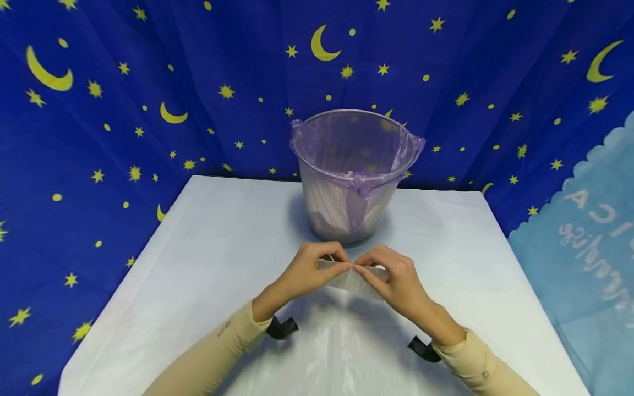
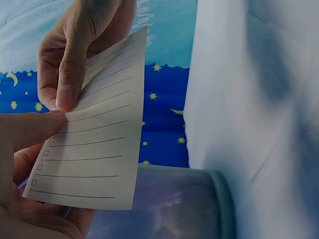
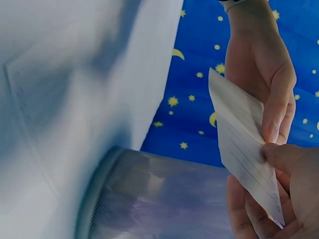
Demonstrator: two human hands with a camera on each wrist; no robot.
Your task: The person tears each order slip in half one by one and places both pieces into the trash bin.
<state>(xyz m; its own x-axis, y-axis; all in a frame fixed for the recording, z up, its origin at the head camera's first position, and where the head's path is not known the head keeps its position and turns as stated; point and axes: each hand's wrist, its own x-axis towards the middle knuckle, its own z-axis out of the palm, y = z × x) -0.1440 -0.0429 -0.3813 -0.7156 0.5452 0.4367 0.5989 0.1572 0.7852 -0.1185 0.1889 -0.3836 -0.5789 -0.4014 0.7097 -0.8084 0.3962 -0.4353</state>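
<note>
Both hands meet over the white table and pinch one lined paper sheet [image 2: 99, 144] at the middle of its upper edge. My left hand [image 1: 312, 269] grips it between thumb and fingers. Right beside it, thumb tip near thumb tip, my right hand [image 1: 393, 278] pinches the same edge. Printed lines and a row of small checkboxes show on the sheet in the left wrist view. In the right wrist view the paper [image 3: 244, 149] looks slightly bent, its lower part hanging free. Just beyond the hands stands a mesh wastebasket [image 1: 324, 203].
A translucent purple bag [image 1: 366, 187] lines the wastebasket and folds over its rim. The white table [image 1: 223, 231] ends at a blue curtain [image 1: 247, 66] with yellow moons and stars. Light blue cloth [image 1: 594, 242] hangs at the right. Black straps [image 1: 282, 328] sit at both wrists.
</note>
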